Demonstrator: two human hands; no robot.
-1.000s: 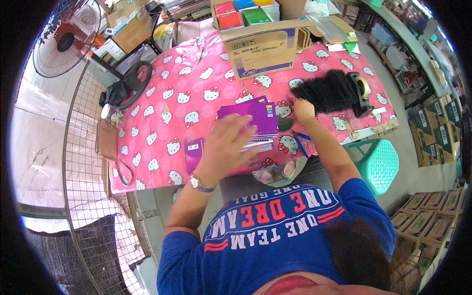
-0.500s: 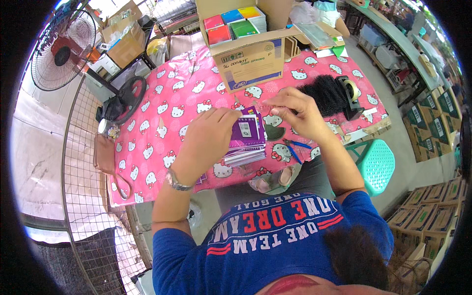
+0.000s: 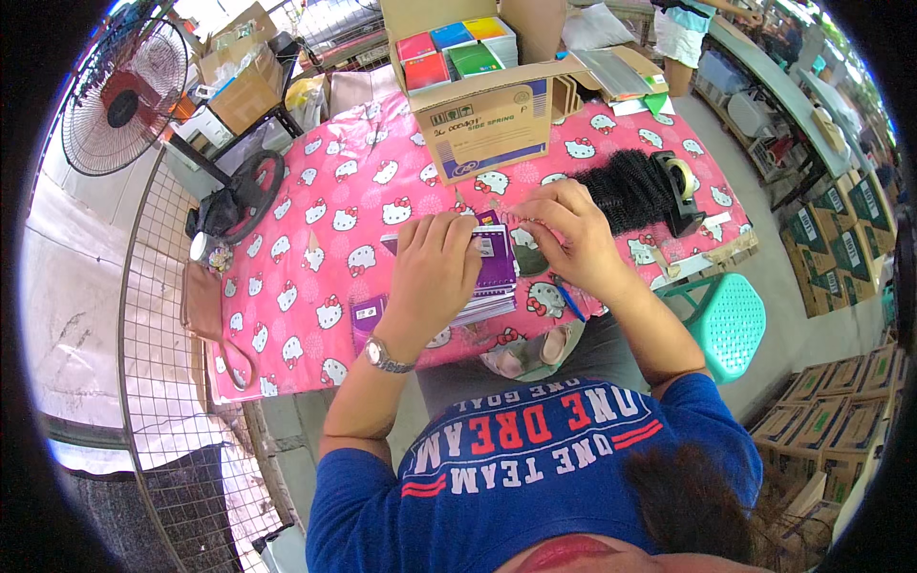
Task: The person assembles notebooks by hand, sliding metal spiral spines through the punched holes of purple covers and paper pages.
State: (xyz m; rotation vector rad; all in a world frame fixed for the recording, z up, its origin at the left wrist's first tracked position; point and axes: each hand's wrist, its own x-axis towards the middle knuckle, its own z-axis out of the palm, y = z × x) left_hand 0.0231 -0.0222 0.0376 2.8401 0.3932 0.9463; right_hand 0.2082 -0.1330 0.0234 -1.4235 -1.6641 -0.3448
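A stack of purple spiral notebooks (image 3: 489, 307) lies on the table in front of me. My left hand (image 3: 435, 260) is closed over the upper notebook, whose edge shows left of the fingers. Beyond the stack's right corner, my right hand (image 3: 571, 237) makes a pinch; whatever sits between thumb and forefinger is too small to name. Another purple notebook (image 3: 369, 313) lies left of my left wrist. Beside the stack is a dark shallow dish (image 3: 528, 260). Blue-handled pliers (image 3: 571, 302) lie partly hidden below my right hand. A bundle of black coiled wire (image 3: 623, 191) spreads right of that hand.
At the far side stands an open carton (image 3: 487, 129) of colourful notebooks. A tape dispenser (image 3: 684, 196) borders the wire coils. A green stool (image 3: 728, 325) stands right of the pink-covered table (image 3: 287, 248). A fan (image 3: 122, 105) is at the left, and a person (image 3: 680, 43) stands at the back.
My left hand has shifted right over the stack, uncovering the notebook at its left. My right hand stays pinched, slightly lower. A person has come into fuller view at the back.
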